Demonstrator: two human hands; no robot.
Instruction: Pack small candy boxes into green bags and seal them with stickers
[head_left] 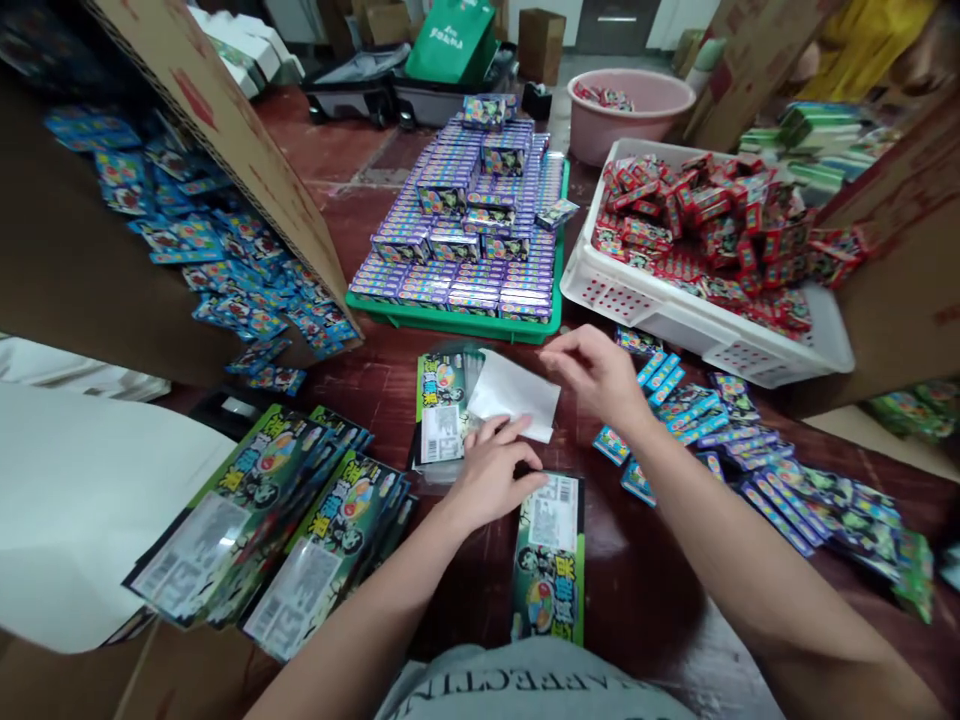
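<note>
My left hand (491, 472) lies palm down, fingers spread, with its fingertips on a white sheet (514, 392) that looks like thin paper or a flat bag. Just right of that sheet, my right hand (604, 380) is raised with thumb and forefinger pinched together; anything between them is too small to make out. Under the sheet's left side lies a clear-wrapped green-and-black printed header card (441, 410). Close below my left thumb is a single printed card (550, 565), turned the other way round.
Stacked printed packs (300, 520) lie at left beside a box of blue packets (225, 240). Ahead, a green tray (450, 318) carries purple boxes. A white basket (637, 305) of red boxes stands right, with loose blue boxes (686, 410) and purple boxes (784, 510) before it.
</note>
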